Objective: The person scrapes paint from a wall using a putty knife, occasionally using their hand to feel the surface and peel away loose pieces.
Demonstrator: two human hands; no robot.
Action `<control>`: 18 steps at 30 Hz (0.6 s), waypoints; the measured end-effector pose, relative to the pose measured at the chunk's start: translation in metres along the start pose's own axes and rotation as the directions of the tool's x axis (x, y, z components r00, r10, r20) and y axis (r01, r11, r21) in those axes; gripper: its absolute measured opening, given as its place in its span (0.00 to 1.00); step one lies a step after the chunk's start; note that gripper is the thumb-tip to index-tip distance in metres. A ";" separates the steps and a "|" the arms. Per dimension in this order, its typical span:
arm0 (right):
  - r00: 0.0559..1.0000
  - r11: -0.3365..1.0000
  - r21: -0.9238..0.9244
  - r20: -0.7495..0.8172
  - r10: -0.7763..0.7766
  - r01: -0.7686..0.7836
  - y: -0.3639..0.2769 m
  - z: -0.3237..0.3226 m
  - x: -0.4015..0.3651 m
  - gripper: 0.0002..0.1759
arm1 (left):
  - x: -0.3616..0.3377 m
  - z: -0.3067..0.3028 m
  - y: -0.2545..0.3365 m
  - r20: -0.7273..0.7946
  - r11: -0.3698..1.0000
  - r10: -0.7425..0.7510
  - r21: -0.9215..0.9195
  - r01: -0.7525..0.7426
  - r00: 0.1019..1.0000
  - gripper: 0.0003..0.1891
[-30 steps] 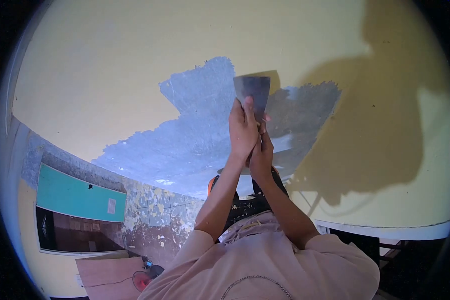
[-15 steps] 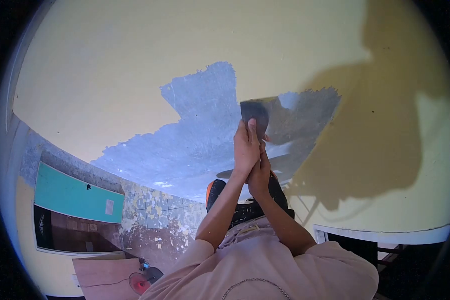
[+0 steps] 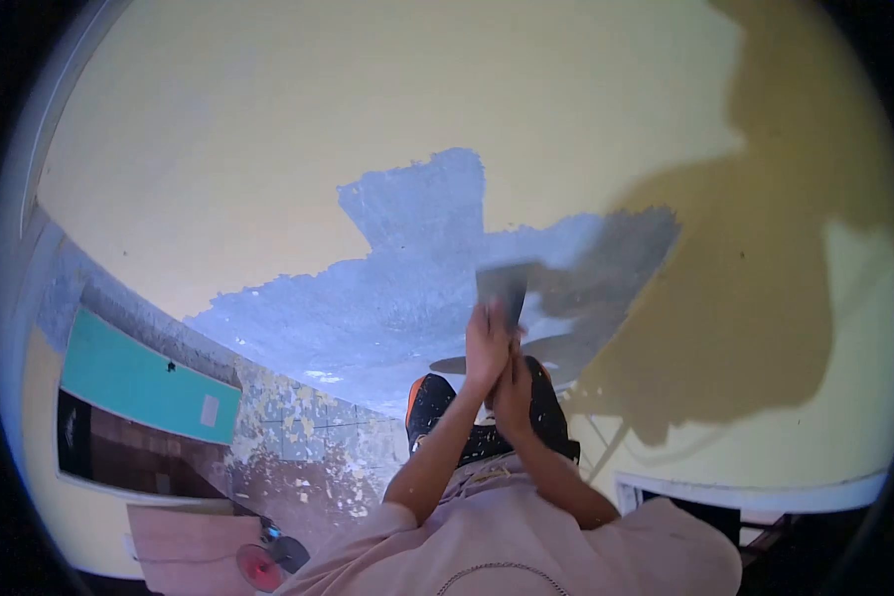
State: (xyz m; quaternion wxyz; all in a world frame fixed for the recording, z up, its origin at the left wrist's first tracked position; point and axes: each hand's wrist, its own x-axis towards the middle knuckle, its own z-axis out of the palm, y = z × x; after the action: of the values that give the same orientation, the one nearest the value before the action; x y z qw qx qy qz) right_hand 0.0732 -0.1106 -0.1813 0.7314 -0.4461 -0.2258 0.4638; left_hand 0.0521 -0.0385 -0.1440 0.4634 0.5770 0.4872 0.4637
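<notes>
A broad, dark-bladed scraper (image 3: 508, 284) points up the wall, a little blurred, its blade over the bare grey patch (image 3: 387, 283). My left hand (image 3: 487, 348) is closed on it, just below the blade. Lower down, my right hand (image 3: 513, 402) wraps the handle, which is mostly hidden by the fingers. Around the grey patch, yellow paint (image 3: 268, 169) covers the wall with a ragged edge. My shadow (image 3: 735, 298) falls across the wall on the right.
Below my hands are my dark-trousered knees (image 3: 432, 402), speckled with flakes. Paint chips litter the floor (image 3: 308, 477) at lower left. A turquoise door (image 3: 149, 375) stands at the left, with a red fan (image 3: 259, 567) below it. A white-framed opening (image 3: 685, 497) lies at lower right.
Both hands and the scraper have moved down the wall, away from the patch's upper edge. Bare grey now shows where the blade was. The view has shifted slightly upward.
</notes>
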 end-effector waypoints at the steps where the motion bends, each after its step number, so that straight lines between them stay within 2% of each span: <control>1: 0.996 0.977 -0.200 0.039 0.076 -0.066 0.020 -0.019 -0.010 0.19 | -0.009 -0.004 -0.045 -0.121 0.992 0.089 0.096 -0.078 0.989 0.20; 2: 0.986 0.909 -0.399 0.062 0.156 -0.119 0.034 -0.036 -0.018 0.20 | -0.021 -0.008 -0.081 -0.235 0.971 0.178 0.201 -0.131 0.956 0.20; 3: 0.982 0.901 -0.418 0.093 0.165 -0.112 0.035 -0.044 -0.023 0.20 | -0.037 -0.018 -0.092 -0.203 0.995 -0.093 -0.064 0.082 0.975 0.19; 4: 0.942 0.869 -0.451 0.154 0.299 -0.202 0.032 -0.048 -0.030 0.19 | -0.046 -0.030 -0.091 -0.097 0.902 -0.338 -0.316 0.293 0.936 0.18; 5: 0.878 0.820 -0.492 0.201 0.434 -0.293 0.029 -0.052 -0.036 0.18 | -0.054 -0.037 -0.090 -0.125 0.895 -0.350 -0.335 0.293 0.928 0.18; 7: 0.859 0.827 -0.508 0.284 0.426 -0.242 0.021 -0.049 -0.038 0.18 | -0.066 -0.049 -0.059 -0.051 0.711 -0.448 -0.626 0.321 0.893 0.16; 8: 0.846 0.846 -0.496 0.351 0.401 -0.195 0.016 -0.047 -0.038 0.18 | -0.063 -0.053 -0.055 -0.071 0.701 -0.454 -0.643 0.307 0.888 0.16; 10: 0.841 0.862 -0.467 0.371 0.393 -0.197 -0.006 -0.034 -0.037 0.18 | -0.057 -0.059 -0.050 -0.081 0.582 -0.429 -0.786 0.207 0.900 0.15; 11: 0.850 0.887 -0.416 0.375 0.369 -0.202 -0.016 -0.028 -0.034 0.18 | -0.052 -0.062 -0.059 -0.072 0.564 -0.337 -0.814 0.140 0.939 0.15; 12: 0.844 0.877 -0.436 0.375 0.383 -0.205 -0.022 -0.025 -0.031 0.18 | -0.048 -0.061 -0.035 -0.058 0.480 -0.423 -0.861 0.169 0.904 0.17; 14: 0.895 0.947 -0.321 0.428 0.124 0.023 -0.034 -0.019 -0.021 0.20 | -0.039 -0.056 -0.015 -0.047 0.365 -0.357 -0.927 0.093 0.933 0.19; 15: 0.885 0.955 -0.292 0.457 0.090 0.054 -0.042 -0.018 -0.014 0.23 | -0.037 -0.054 -0.002 -0.048 0.349 -0.359 -0.933 0.087 0.932 0.19; 16: 0.883 0.950 -0.307 0.460 0.094 0.058 -0.044 -0.016 -0.012 0.23 | -0.035 -0.053 0.010 -0.023 0.347 -0.292 -0.934 0.084 0.956 0.20; 17: 0.890 0.991 -0.132 0.454 0.036 0.027 -0.045 -0.013 -0.011 0.26 | -0.034 -0.051 0.018 0.002 0.348 -0.223 -0.934 0.082 0.975 0.21; 18: 0.899 0.999 0.050 0.437 -0.021 -0.001 -0.045 -0.012 -0.010 0.30 | -0.031 -0.051 0.021 0.001 0.338 -0.224 -0.938 0.079 0.975 0.21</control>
State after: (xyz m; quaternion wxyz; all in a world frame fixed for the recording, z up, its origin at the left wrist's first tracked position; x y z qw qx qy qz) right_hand 0.0992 -0.1326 -0.1473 0.6752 -0.3116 -0.3750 0.5536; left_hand 0.0018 -0.0675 -0.1190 0.7175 0.1325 0.2170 0.6485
